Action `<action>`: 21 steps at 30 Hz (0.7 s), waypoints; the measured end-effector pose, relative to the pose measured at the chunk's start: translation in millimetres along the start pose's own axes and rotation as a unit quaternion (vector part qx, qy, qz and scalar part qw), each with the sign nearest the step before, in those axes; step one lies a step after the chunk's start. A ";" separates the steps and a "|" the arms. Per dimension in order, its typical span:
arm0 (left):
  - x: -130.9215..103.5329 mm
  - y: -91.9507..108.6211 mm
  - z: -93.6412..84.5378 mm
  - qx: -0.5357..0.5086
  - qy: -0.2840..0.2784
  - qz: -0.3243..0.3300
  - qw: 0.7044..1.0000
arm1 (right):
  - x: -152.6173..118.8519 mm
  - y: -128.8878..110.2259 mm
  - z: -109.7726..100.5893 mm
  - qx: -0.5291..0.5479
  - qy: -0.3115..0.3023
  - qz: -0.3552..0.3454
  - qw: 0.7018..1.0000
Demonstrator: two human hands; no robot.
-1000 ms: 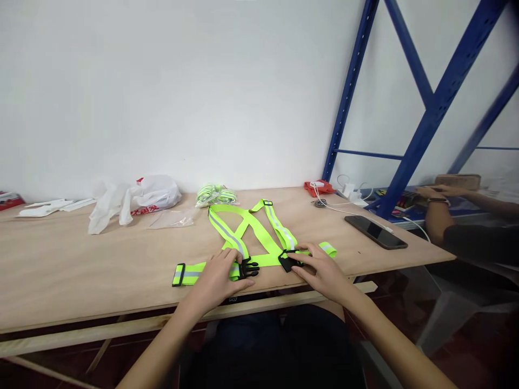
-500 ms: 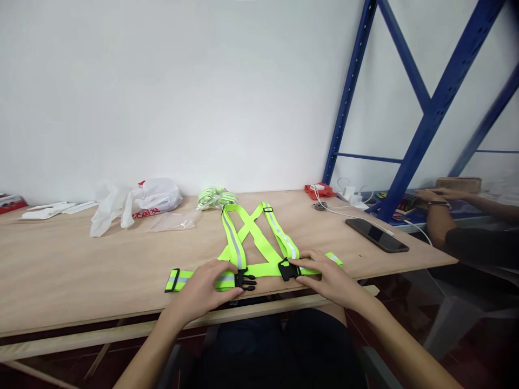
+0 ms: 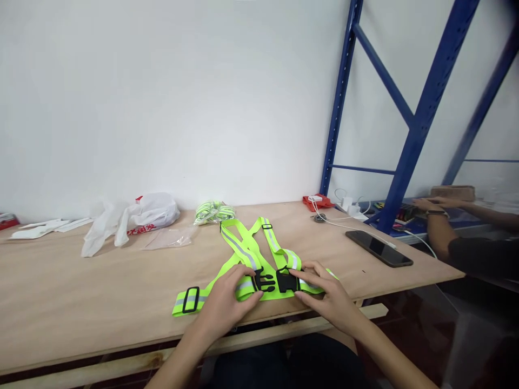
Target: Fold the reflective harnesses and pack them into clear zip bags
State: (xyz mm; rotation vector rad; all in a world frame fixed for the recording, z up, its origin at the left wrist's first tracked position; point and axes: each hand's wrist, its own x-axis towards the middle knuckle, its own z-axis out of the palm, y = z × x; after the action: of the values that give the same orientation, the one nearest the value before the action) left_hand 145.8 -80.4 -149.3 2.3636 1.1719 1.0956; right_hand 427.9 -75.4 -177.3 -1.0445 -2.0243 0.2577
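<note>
A neon-yellow reflective harness (image 3: 245, 242) with grey stripes lies on the table, its straps crossing at the back. My left hand (image 3: 229, 297) grips the pronged black buckle half (image 3: 263, 281) at its strap end, thumb below and fingers above. Facing it, the black socket buckle half (image 3: 287, 282) is held between the thumb and fingers of my right hand (image 3: 324, 292). The prongs point at the socket, with a small gap between the two halves. A black slider (image 3: 190, 300) sits on the strap end left of my left hand.
Behind the harness lie a clear bag of similar straps (image 3: 213, 212), a white plastic bag (image 3: 152, 212) and a flat clear bag (image 3: 169, 238). A phone (image 3: 379, 248) and cables are at the right. Beyond the blue rack post (image 3: 409, 146), another person's arm (image 3: 438, 227) rests on a table.
My left hand has moved right with the pronged buckle half, narrowing the gap to the socket half. The left strap now slants more. The camera view has shifted slightly.
</note>
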 end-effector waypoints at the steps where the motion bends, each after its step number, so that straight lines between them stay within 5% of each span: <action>1: -0.6 -1.4 2.4 -0.001 0.003 0.002 1.000 | -0.2 0.6 1.3 0.002 0.002 -0.002 1.000; 21: -7.7 -10.6 8.6 -0.004 0.007 0.054 0.999 | -2.1 -20.9 4.3 -0.031 -0.009 -0.070 0.997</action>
State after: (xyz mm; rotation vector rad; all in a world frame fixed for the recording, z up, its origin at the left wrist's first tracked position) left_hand 143.2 -79.1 -164.7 2.4427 1.0528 1.1494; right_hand 413.2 -89.5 -170.6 -0.9354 -2.1219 0.1326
